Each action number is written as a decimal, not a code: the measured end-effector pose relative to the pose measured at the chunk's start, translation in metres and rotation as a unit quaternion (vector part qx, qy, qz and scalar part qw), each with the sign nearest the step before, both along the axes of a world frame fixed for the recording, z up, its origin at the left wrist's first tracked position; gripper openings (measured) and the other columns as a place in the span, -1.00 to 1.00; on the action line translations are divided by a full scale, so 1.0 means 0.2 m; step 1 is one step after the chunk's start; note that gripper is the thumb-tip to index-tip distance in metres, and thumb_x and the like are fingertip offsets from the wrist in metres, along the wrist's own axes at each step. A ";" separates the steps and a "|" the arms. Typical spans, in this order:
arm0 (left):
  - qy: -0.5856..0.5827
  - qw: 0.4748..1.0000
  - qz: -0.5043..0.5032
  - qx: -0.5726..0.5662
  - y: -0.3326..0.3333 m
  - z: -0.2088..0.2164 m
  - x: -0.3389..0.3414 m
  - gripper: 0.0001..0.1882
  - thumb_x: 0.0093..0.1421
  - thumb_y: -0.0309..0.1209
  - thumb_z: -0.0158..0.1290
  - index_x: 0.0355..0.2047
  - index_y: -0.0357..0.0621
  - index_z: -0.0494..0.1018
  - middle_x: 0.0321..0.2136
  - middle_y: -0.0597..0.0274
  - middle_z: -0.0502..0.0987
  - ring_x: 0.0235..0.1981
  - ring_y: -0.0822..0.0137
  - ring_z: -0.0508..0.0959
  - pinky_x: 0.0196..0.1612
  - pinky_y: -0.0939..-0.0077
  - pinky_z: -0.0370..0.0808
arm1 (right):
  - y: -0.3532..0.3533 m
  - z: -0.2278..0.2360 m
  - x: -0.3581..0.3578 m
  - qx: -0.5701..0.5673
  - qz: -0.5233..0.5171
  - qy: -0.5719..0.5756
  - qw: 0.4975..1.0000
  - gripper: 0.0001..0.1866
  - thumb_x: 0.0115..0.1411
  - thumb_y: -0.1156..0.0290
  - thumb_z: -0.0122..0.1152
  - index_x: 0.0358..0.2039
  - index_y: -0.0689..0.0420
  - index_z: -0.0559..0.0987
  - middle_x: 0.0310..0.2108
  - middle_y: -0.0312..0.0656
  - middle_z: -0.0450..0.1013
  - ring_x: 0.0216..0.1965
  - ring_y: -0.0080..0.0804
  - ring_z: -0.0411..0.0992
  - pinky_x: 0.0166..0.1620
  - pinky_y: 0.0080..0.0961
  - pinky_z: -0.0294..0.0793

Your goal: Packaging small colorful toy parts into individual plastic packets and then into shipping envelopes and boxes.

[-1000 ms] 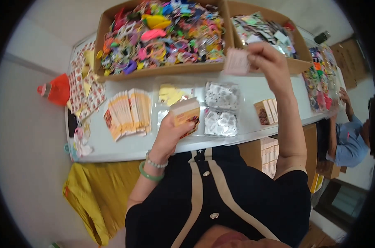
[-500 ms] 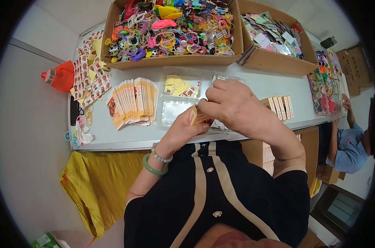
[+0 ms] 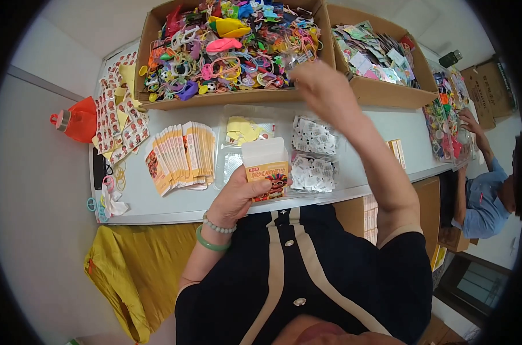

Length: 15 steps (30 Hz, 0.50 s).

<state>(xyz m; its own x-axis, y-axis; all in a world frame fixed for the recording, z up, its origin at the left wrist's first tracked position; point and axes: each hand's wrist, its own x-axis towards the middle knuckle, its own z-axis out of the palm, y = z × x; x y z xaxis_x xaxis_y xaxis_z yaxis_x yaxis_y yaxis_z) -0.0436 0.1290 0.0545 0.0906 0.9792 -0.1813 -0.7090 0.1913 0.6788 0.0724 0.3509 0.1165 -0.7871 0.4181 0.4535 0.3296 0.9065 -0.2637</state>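
My left hand [image 3: 238,192] is closed around a small orange-yellow paper box [image 3: 268,183] with a picture on its front; its white top flap stands up. My right hand [image 3: 324,92] is stretched over the front right wall of a large cardboard box [image 3: 232,98]. Its fingers reach among the colourful small toys [image 3: 209,57] heaped there, and blur hides whether they grip one. Between my hands and that box lies a clear plastic tray [image 3: 220,164]. White printed packets [image 3: 314,172] fill its right compartments, and yellow paper pieces [image 3: 241,131] lie in a left one.
Fanned flat boxes [image 3: 183,155] lie left of the tray, near sticker sheets [image 3: 114,118] and an orange bag [image 3: 82,118]. A second cardboard box [image 3: 387,86] holds shiny packets. Upright small boxes [image 3: 396,154] stand right. A co-worker's hand [image 3: 469,121] is beside bagged toys.
My right hand has left the small paper box and moved up to the toys. The small box now stands upright in my left hand, flap raised. The white packets have come into view.
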 end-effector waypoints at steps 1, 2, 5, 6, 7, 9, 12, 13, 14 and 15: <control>-0.001 1.000 -0.002 -0.001 0.00 -0.01 0.01 -0.38 0.09 -0.31 0.17 0.09 -0.30 0.21 -0.04 -0.05 0.42 -0.06 0.08 0.50 -0.04 0.26 0.49 | 0.10 0.01 -0.05 -0.012 -0.064 -0.149 0.987 -0.78 -0.03 0.53 0.10 -0.30 0.17 0.51 -0.29 -0.06 0.49 -0.21 -0.10 0.45 -0.18 -0.25 0.45; 0.021 1.000 0.004 -0.002 0.00 -0.02 0.02 -0.39 0.09 -0.32 0.16 0.09 -0.30 0.21 -0.04 -0.05 0.42 -0.06 0.08 0.50 -0.04 0.26 0.49 | 0.19 0.02 -0.11 -0.024 -0.124 -0.293 0.948 -0.74 -0.05 0.52 0.10 -0.27 0.16 0.52 -0.30 -0.05 0.50 -0.20 -0.11 0.45 -0.17 -0.26 0.44; 0.034 0.999 -0.005 -0.012 0.01 -0.02 0.03 -0.40 0.09 -0.33 0.16 0.09 -0.29 0.22 -0.03 -0.05 0.41 -0.05 0.09 0.49 -0.04 0.27 0.49 | 0.37 -0.07 -0.18 -0.027 -0.109 -0.439 0.891 -0.73 -0.10 0.50 0.10 -0.29 0.16 0.54 -0.34 -0.04 0.50 -0.20 -0.08 0.45 -0.16 -0.26 0.43; 0.025 0.999 -0.006 -0.023 0.01 -0.01 0.03 -0.40 0.09 -0.34 0.15 0.09 -0.29 0.22 -0.03 -0.04 0.41 -0.05 0.09 0.49 -0.03 0.27 0.49 | 0.38 -0.08 -0.19 -0.025 -0.106 -0.441 0.891 -0.73 -0.10 0.50 0.10 -0.29 0.16 0.54 -0.34 -0.04 0.50 -0.20 -0.08 0.45 -0.16 -0.26 0.43; 0.023 0.999 -0.003 -0.023 0.01 -0.01 0.02 -0.40 0.09 -0.34 0.15 0.09 -0.29 0.22 -0.03 -0.04 0.41 -0.05 0.09 0.49 -0.03 0.27 0.49 | 0.39 -0.09 -0.19 -0.040 -0.086 -0.422 0.901 -0.75 -0.09 0.48 0.11 -0.32 0.18 0.54 -0.37 -0.03 0.50 -0.22 -0.08 0.46 -0.17 -0.27 0.43; 0.026 0.999 0.002 -0.028 0.00 -0.02 0.00 -0.41 0.10 -0.36 0.15 0.10 -0.29 0.21 -0.04 -0.03 0.41 -0.05 0.09 0.49 -0.04 0.27 0.49 | 0.41 -0.10 -0.17 -0.053 -0.063 -0.406 0.910 -0.77 -0.08 0.46 0.12 -0.34 0.19 0.55 -0.39 -0.03 0.50 -0.24 -0.09 0.47 -0.17 -0.27 0.42; -0.012 1.000 0.001 -0.027 -0.01 -0.01 -0.03 -0.43 0.11 -0.40 0.14 0.10 -0.25 0.21 -0.06 0.09 0.43 -0.08 0.28 0.49 -0.04 0.40 0.48 | 0.43 -0.08 -0.11 -0.233 -0.058 -0.202 0.950 -0.75 -0.05 0.44 0.21 -0.32 0.24 0.54 -0.44 -0.10 0.50 -0.36 -0.30 0.46 -0.24 -0.42 0.41; -0.014 1.000 0.002 -0.026 -0.01 -0.01 -0.03 -0.43 0.11 -0.40 0.14 0.10 -0.25 0.21 -0.06 0.09 0.43 -0.08 0.28 0.49 -0.04 0.40 0.48 | 0.42 -0.08 -0.10 -0.232 -0.057 -0.205 0.949 -0.75 -0.05 0.44 0.21 -0.32 0.24 0.54 -0.44 -0.10 0.50 -0.36 -0.30 0.46 -0.24 -0.42 0.41; -0.002 1.000 0.009 -0.023 0.00 -0.02 -0.03 -0.42 0.10 -0.38 0.14 0.10 -0.27 0.21 -0.05 0.03 0.42 -0.06 0.19 0.49 -0.04 0.34 0.49 | 0.41 -0.08 -0.09 -0.243 -0.056 -0.148 0.957 -0.80 -0.02 0.47 0.20 -0.34 0.24 0.54 -0.46 -0.16 0.49 -0.40 -0.40 0.44 -0.27 -0.48 0.41; 0.010 1.000 0.013 -0.019 0.00 -0.03 -0.02 -0.40 0.09 -0.36 0.14 0.10 -0.29 0.21 -0.04 -0.03 0.42 -0.05 0.09 0.49 -0.04 0.28 0.49 | 0.40 -0.07 -0.07 -0.253 -0.058 -0.089 0.962 -0.84 0.01 0.50 0.18 -0.35 0.25 0.55 -0.49 -0.21 0.49 -0.44 -0.49 0.42 -0.30 -0.55 0.40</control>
